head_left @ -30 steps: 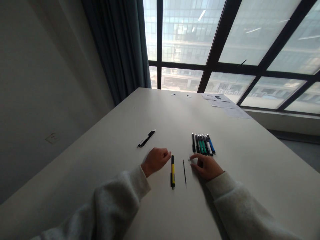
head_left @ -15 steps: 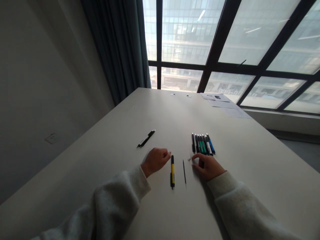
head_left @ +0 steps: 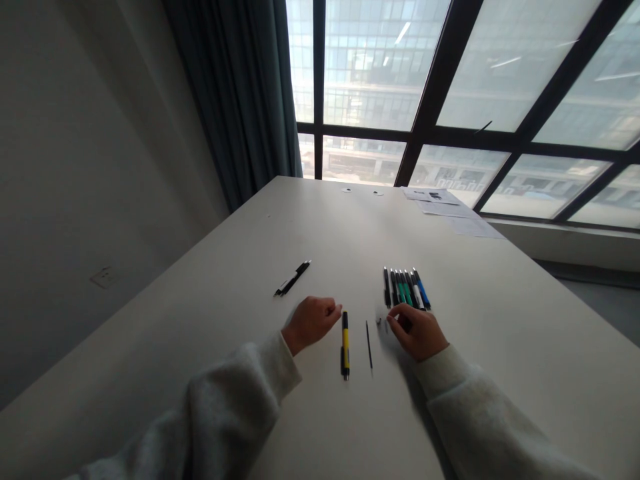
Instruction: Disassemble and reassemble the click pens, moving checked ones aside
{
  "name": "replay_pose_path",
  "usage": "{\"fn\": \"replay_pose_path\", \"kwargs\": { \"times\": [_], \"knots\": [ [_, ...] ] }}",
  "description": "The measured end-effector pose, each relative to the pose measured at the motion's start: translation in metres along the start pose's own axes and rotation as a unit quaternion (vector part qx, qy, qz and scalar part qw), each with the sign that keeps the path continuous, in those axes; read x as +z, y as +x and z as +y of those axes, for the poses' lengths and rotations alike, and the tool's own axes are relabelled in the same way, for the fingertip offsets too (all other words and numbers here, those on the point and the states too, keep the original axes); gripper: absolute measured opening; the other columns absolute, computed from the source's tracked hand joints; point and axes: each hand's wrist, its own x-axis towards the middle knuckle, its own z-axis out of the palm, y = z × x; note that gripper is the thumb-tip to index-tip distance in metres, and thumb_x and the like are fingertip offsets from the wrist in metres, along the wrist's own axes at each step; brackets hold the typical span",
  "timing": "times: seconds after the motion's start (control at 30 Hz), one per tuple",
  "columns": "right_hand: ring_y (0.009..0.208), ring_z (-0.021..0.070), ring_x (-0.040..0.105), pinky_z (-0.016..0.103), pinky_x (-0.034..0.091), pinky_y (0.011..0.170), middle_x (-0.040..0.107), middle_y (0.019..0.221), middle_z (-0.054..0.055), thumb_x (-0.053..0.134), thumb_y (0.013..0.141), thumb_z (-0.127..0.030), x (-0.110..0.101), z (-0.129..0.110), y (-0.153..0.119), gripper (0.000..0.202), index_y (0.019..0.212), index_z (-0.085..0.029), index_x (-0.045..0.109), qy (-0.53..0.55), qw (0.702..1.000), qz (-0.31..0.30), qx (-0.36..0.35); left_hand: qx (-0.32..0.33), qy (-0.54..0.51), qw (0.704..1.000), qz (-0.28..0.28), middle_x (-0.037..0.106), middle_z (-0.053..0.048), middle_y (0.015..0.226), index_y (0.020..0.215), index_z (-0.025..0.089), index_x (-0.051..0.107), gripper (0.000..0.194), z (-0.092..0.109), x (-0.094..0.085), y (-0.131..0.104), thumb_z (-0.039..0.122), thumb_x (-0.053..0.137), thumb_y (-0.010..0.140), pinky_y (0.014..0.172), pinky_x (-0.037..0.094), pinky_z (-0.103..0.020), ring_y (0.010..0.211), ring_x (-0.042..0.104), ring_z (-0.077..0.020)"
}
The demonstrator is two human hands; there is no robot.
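And the right hand pulls back! A second ago its fingers stood apart at the small part; now they've slipped off toward the right edge of the bench and drawn together. That leaves the small part lying free, just beside the top of the refill, so setting it down looks done to me. Thumb and forefinger meet, or very nearly; whether anything tiny sits in that pinch, I can't tell.

Over to the left hand: it hasn't budged, fingers curled in, nothing seen in them, thumb tip right by the top of the yellow pen. Touching? Too close to call. The yellow pen lies between the hands, refill to its right.

Further up, the row of pens sits just beyond the right hand, while the black pens lie slantwise toward the bench's left edge.
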Motion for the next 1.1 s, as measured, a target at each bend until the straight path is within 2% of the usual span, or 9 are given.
{"fn": "replay_pose_path", "kwargs": {
  "times": [0.1, 0.23, 0.37, 0.53, 0.83, 0.97, 1.1],
  "knots": [
    [0.048, 0.0126, 0.052, 0.024, 0.038, 0.053, 0.057, 0.054, -0.001, 0.051, 0.089, -0.031, 0.005, -0.012, -0.006, 0.021, 0.079, -0.017, 0.062, -0.009, 0.999, 0.010, -0.037, -0.004, 0.005, 1.000, -0.005, 0.049, 0.003, 0.052, 0.058, 0.017, 0.055, 0.044, 0.003, -0.001, -0.001, 0.046, 0.051, 0.090, 0.054, 0.021, -0.026, 0.049, 0.037, -0.0094],
    [0.049, 0.0126, 0.050, 0.024, 0.033, 0.052, 0.057, 0.057, 0.001, 0.050, 0.093, -0.036, 0.012, -0.033, -0.016, 0.029, 0.073, -0.017, 0.059, -0.037, 0.995, -0.038, -0.081, 0.004, 0.021, 0.999, -0.026, 0.057, 0.001, 0.056, 0.063, 0.018, 0.061, 0.045, 0.010, -0.003, -0.005, 0.059, 0.060, 0.083, 0.055, 0.023, -0.025, 0.053, 0.046, -0.0118],
    [0.053, 0.0148, 0.054, 0.026, 0.031, 0.054, 0.060, 0.062, 0.002, 0.052, 0.092, -0.041, 0.016, -0.048, -0.021, 0.031, 0.072, -0.017, 0.058, -0.076, 0.991, -0.095, -0.064, 0.008, 0.073, 0.996, -0.057, 0.064, 0.000, 0.064, 0.070, 0.021, 0.064, 0.042, 0.016, -0.004, -0.010, 0.062, 0.064, 0.076, 0.055, 0.025, -0.026, 0.059, 0.055, -0.0156],
    [0.061, 0.0187, 0.060, 0.028, 0.030, 0.056, 0.066, 0.071, 0.005, 0.057, 0.090, -0.039, 0.015, -0.056, -0.021, 0.025, 0.078, -0.018, 0.060, -0.119, 0.979, -0.168, -0.003, 0.004, 0.079, 0.995, -0.068, 0.067, 0.000, 0.067, 0.072, 0.022, 0.066, 0.033, 0.020, -0.006, -0.011, 0.055, 0.068, 0.073, 0.057, 0.030, -0.026, 0.064, 0.060, -0.0178],
    [0.077, 0.0231, 0.068, 0.030, 0.035, 0.060, 0.073, 0.087, 0.009, 0.052, 0.093, -0.025, 0.015, -0.069, -0.021, 0.014, 0.090, -0.017, 0.064, -0.179, 0.960, -0.204, 0.073, -0.025, 0.034, 0.997, -0.068, 0.066, -0.001, 0.067, 0.072, 0.022, 0.068, 0.015, 0.023, -0.009, -0.010, 0.036, 0.066, 0.072, 0.061, 0.035, -0.027, 0.062, 0.058, -0.0180],
    [0.078, 0.0235, 0.069, 0.030, 0.036, 0.060, 0.074, 0.087, 0.010, 0.050, 0.094, -0.022, 0.015, -0.068, -0.021, 0.017, 0.087, -0.018, 0.065, -0.182, 0.959, -0.202, 0.077, -0.044, -0.029, 0.997, -0.051, 0.063, 0.000, 0.062, 0.068, 0.021, 0.066, 0.010, 0.021, -0.007, -0.010, 0.031, 0.065, 0.069, 0.062, 0.034, -0.028, 0.059, 0.053, -0.0161],
    [0.078, 0.0240, 0.070, 0.030, 0.038, 0.061, 0.074, 0.086, 0.010, 0.050, 0.095, -0.021, 0.016, -0.068, -0.020, 0.016, 0.088, -0.017, 0.064, -0.172, 0.959, -0.208, 0.087, -0.054, -0.153, 0.986, -0.038, 0.055, 0.002, 0.057, 0.064, 0.018, 0.061, 0.014, 0.016, -0.006, -0.007, 0.030, 0.066, 0.067, 0.059, 0.032, -0.026, 0.056, 0.046, -0.0125]
  ]
}}
